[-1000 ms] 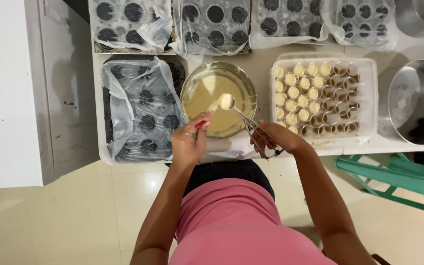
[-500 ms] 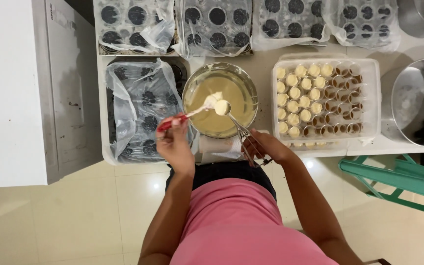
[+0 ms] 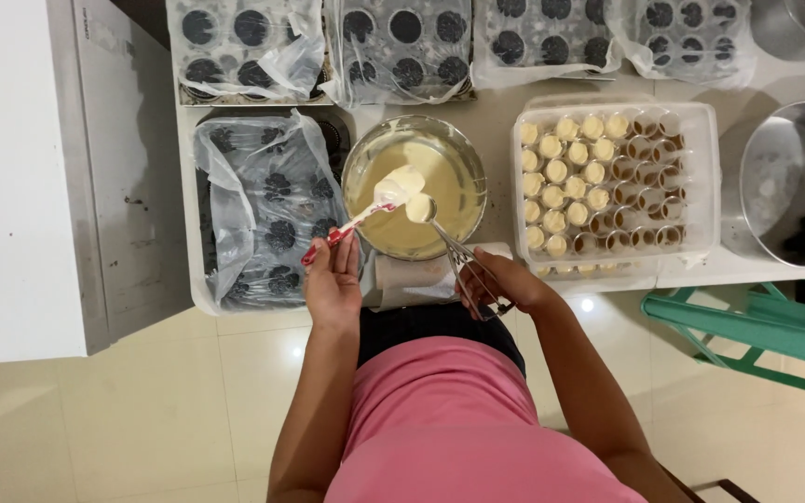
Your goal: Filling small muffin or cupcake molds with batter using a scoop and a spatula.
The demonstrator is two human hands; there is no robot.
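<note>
Raised now, spatula (image 3: 365,216) and scoop (image 3: 440,231), each gripped by fingers, hover over batter bowl (image 3: 463,163).

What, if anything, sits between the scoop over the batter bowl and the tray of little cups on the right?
Nothing visible does. The scoop, in the right hand, hangs over the batter bowl. Between the bowl's rim and the tray of little cups lies only a bare strip of table. The spatula is on the far side, in the left hand.
</note>
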